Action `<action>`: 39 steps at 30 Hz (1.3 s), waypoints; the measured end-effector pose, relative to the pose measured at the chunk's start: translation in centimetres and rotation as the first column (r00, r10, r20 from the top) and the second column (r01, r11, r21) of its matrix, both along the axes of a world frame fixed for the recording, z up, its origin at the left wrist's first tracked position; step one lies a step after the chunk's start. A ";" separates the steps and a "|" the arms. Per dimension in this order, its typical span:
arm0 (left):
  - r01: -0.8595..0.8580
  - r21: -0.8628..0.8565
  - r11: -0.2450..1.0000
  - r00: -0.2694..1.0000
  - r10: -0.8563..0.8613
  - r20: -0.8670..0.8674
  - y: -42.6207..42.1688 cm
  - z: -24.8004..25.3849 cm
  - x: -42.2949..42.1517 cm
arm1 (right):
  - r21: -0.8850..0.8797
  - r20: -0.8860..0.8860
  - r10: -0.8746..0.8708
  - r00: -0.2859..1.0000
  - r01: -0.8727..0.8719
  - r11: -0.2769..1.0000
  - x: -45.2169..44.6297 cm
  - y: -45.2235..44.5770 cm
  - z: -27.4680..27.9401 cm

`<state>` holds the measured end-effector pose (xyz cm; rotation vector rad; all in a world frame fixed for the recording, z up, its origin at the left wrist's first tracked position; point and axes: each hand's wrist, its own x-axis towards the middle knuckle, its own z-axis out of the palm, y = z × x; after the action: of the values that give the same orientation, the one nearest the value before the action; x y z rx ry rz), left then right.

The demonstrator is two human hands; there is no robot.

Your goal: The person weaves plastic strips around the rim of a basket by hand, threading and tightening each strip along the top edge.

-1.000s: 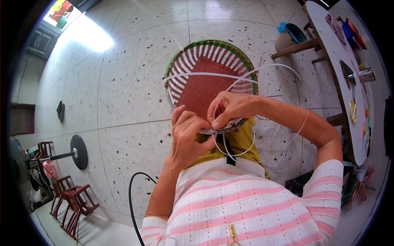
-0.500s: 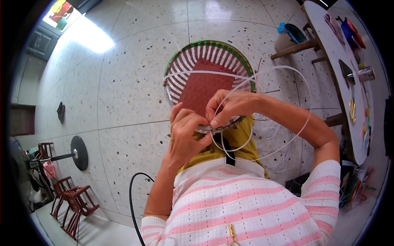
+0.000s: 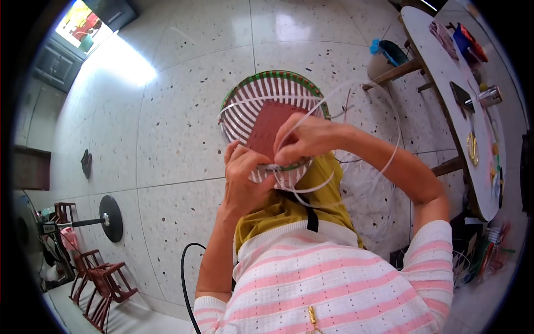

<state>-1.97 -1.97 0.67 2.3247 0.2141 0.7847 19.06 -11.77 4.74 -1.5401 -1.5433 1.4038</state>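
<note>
A round basket (image 3: 239, 119) with a green rim, red-brown and white striped sides and a red-brown base rests against my lap, tilted. My left hand (image 3: 245, 175) is closed on its near rim, with the thumb below. Beside it my right hand (image 3: 300, 139) is pinched on a thin white strip (image 3: 398, 119) at the same part of the rim. The strip loops out to the right over my forearm and back under the rim. Another length of white strip crosses the basket's upper part. My fingers hide the exact pinch point.
On the right stands a long white table (image 3: 445, 78) with a silver can (image 3: 489, 96), a dark phone and scissors (image 3: 472, 148). A bin (image 3: 384, 62) is beyond it. Loose strips (image 3: 367, 183) lie on the floor. Small red-brown chairs (image 3: 108, 281) stand at lower left.
The basket has tilted, its near outer side now showing below the rim. Both hands have shifted slightly left with it, and the white loop has moved left. The camera view has shifted slightly.
</note>
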 end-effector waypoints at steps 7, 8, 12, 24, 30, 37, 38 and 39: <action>-0.005 -0.006 1.000 1.000 0.005 0.013 0.9 -0.3 1.4 | 0.852 -0.108 -0.860 0.499 0.492 0.179 -0.1 -6.6 2.0; -0.007 -0.013 1.000 1.000 0.007 0.006 0.8 -0.3 1.6 | 0.909 -0.046 -0.888 0.458 0.388 0.154 -1.0 -8.3 1.9; -0.020 -0.005 1.000 1.000 0.020 0.017 0.5 0.0 2.0 | 0.886 0.103 -0.754 0.648 0.285 0.365 -6.1 -10.8 -1.0; -0.026 0.024 0.999 0.999 0.025 0.021 0.1 -0.1 2.1 | 0.837 0.204 -0.642 0.739 0.208 0.506 -7.5 -7.2 -4.6; 0.020 0.043 0.999 1.000 -0.020 0.007 0.6 -0.2 1.9 | 0.774 -0.197 -0.599 0.777 0.498 0.391 -7.9 -9.8 1.1; 0.083 0.033 0.996 0.996 -0.084 0.035 1.1 -0.4 1.5 | 0.692 -0.580 -0.361 0.731 0.675 0.255 -6.4 -12.2 12.9; 0.079 0.020 0.997 0.996 -0.079 0.038 1.0 -0.4 1.5 | 0.697 -0.577 -0.359 0.734 0.671 0.253 -6.3 -12.1 14.1; 0.074 0.006 0.997 0.996 -0.075 0.040 0.9 -0.4 1.6 | 0.705 -0.607 -0.274 0.746 0.665 0.248 -6.1 -11.9 15.2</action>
<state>-0.40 -1.07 0.27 2.3052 0.1071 0.7951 12.93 -23.67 19.96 -0.8109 -1.0666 0.2554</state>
